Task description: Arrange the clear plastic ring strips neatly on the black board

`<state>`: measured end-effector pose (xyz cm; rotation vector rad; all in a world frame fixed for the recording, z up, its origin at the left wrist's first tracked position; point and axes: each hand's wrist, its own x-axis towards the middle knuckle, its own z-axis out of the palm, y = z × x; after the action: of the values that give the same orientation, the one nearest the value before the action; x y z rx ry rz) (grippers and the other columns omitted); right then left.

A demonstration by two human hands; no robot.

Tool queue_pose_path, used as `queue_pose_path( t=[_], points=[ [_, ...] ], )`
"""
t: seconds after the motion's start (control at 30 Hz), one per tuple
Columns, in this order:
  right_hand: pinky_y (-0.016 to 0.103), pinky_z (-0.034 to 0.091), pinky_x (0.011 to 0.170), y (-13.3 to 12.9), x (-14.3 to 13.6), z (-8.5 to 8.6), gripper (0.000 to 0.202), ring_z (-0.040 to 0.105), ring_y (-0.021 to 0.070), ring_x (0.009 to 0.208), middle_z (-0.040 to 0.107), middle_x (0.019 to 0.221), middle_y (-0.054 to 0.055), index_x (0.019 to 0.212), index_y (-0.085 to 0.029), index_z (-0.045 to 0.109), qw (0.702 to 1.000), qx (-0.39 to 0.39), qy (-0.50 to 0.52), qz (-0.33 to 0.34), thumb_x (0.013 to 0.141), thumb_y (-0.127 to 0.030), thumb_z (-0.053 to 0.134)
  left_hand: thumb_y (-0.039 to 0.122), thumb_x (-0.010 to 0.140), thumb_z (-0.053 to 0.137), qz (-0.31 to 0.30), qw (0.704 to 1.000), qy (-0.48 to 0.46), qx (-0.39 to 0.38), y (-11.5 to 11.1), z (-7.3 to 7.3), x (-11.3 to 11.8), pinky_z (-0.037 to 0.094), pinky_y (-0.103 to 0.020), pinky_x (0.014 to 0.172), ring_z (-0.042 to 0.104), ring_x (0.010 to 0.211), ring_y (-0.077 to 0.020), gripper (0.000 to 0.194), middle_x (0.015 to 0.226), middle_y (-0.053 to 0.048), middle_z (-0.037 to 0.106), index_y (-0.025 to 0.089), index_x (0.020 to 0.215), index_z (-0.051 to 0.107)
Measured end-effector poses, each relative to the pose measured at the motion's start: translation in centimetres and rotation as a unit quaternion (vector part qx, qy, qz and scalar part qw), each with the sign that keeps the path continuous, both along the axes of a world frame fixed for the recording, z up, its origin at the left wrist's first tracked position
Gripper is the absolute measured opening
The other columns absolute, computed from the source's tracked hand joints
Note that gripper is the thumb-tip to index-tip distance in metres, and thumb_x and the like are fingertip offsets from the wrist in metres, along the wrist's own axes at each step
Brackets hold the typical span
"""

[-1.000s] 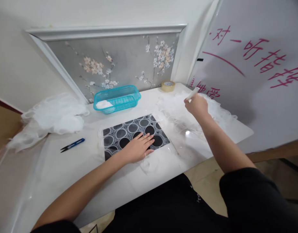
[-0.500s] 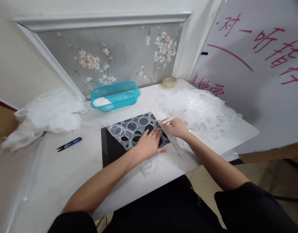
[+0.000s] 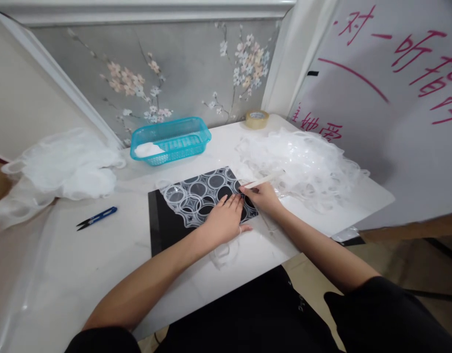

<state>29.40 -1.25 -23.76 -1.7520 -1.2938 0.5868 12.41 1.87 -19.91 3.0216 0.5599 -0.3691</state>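
One patterned lace piece lies under the left hand, fingers flat, gripping nothing. Right hand has swung in from the right-hand pile; its fingers pinch one white pen-like tool at the lace's right edge. Lace has slid rightward, baring one black board left of the left fingers; work looks centred on that right edge now. Outward on the counter: two white piles, one beyond the right fingers, one far left; one blue basket and one tape roll beyond the fingers; one pair of snips well left.
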Motion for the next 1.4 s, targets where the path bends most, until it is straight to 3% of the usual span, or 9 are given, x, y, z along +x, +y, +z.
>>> queue_pose_path(
  t=[0.1,0.3,0.43,0.53,0.8,0.93,1.07,1.23,1.4],
  points=[
    [0.035,0.053,0.080,-0.3,-0.1,-0.4,0.025,0.070,0.0248,0.088,0.075,0.094,0.008,0.090,-0.017,0.074,0.999,0.022,-0.027,0.013,0.085,-0.036,0.058,0.057,0.092,0.045,0.004,1.000,-0.006,-0.011,0.1,0.0,0.0,0.017,-0.043,0.117,0.024,0.142,-0.0304,0.083,0.151,-0.022,0.025,-0.003,0.146,0.027],
    [0.038,0.043,0.097,-0.2,0.1,0.5,0.023,0.060,0.0249,0.113,0.075,0.097,0.005,0.092,-0.023,0.073,0.950,0.066,-0.289,0.097,0.083,-0.016,0.054,0.058,0.089,0.049,-0.008,0.998,-0.046,-0.034,0.6,-0.4,-0.2,0.020,-0.042,0.116,0.028,0.140,-0.0314,0.084,0.149,-0.024,0.029,-0.003,0.143,0.031],
    [0.048,0.039,0.096,2.1,3.4,3.7,0.029,0.060,0.0311,0.108,0.072,0.102,0.016,0.095,-0.013,0.072,0.947,0.074,-0.311,-0.027,0.085,-0.012,0.044,0.059,0.088,0.051,-0.021,0.996,-0.066,-0.048,1.1,-0.6,-0.6,0.019,-0.042,0.116,0.028,0.140,-0.0309,0.082,0.150,-0.022,0.029,0.000,0.142,0.034],
    [0.044,0.043,0.090,3.1,5.7,5.7,0.031,0.064,0.0302,0.097,0.072,0.101,0.013,0.084,-0.014,0.072,0.934,0.104,-0.309,-0.148,0.090,-0.023,0.043,0.059,0.088,0.050,-0.020,0.997,-0.052,-0.049,1.3,-0.6,-0.7,0.018,-0.042,0.117,0.026,0.141,-0.0302,0.084,0.151,-0.021,0.026,0.000,0.144,0.032],
    [0.038,0.047,0.080,1.2,8.0,5.6,0.030,0.068,0.0270,0.083,0.074,0.094,0.011,0.082,-0.017,0.072,0.919,0.157,-0.265,-0.246,0.088,-0.030,0.046,0.056,0.090,0.049,-0.014,0.997,-0.039,-0.057,0.9,-0.5,-0.9,0.017,-0.043,0.117,0.025,0.142,-0.0297,0.080,0.151,-0.022,0.024,-0.001,0.144,0.031],
    [0.038,0.049,0.079,0.8,8.1,6.8,0.022,0.068,0.0240,0.082,0.074,0.083,0.009,0.077,-0.017,0.072,0.943,0.183,-0.136,-0.243,0.081,-0.032,0.057,0.052,0.088,0.055,-0.027,0.995,-0.044,-0.081,1.5,0.1,-1.2,0.019,-0.042,0.117,0.027,0.141,-0.0285,0.075,0.151,-0.020,0.027,0.003,0.142,0.037],
    [0.033,0.051,0.077,-0.1,4.1,8.6,0.021,0.068,0.0195,0.087,0.073,0.088,0.008,0.075,-0.018,0.072,0.971,0.126,0.170,-0.109,0.076,-0.038,0.066,0.033,0.090,0.055,-0.036,0.979,-0.117,-0.163,3.6,2.8,-2.4,0.030,-0.044,0.112,0.056,0.119,-0.0251,0.035,0.126,-0.011,0.061,0.014,0.119,0.061],
    [0.032,0.054,0.081,-1.6,-1.9,11.0,0.017,0.068,0.0180,0.086,0.073,0.081,0.005,0.080,-0.020,0.071,0.901,0.040,0.431,0.031,0.074,-0.035,0.071,0.009,0.076,0.044,0.044,0.937,-0.261,-0.226,5.2,9.3,-5.9,0.048,-0.032,0.093,0.060,0.104,-0.0175,0.036,0.112,-0.002,0.065,0.019,0.106,0.061],
    [0.029,0.056,0.076,-2.3,-4.9,12.6,0.015,0.069,0.0178,0.081,0.074,0.082,0.004,0.081,-0.021,0.071,0.845,-0.017,0.520,0.122,0.073,-0.034,0.072,0.027,0.084,0.055,0.116,0.866,-0.398,-0.280,3.3,12.9,-7.8,0.044,-0.038,0.099,0.056,0.114,-0.0214,0.030,0.119,-0.005,0.062,0.019,0.113,0.059]
  ],
)
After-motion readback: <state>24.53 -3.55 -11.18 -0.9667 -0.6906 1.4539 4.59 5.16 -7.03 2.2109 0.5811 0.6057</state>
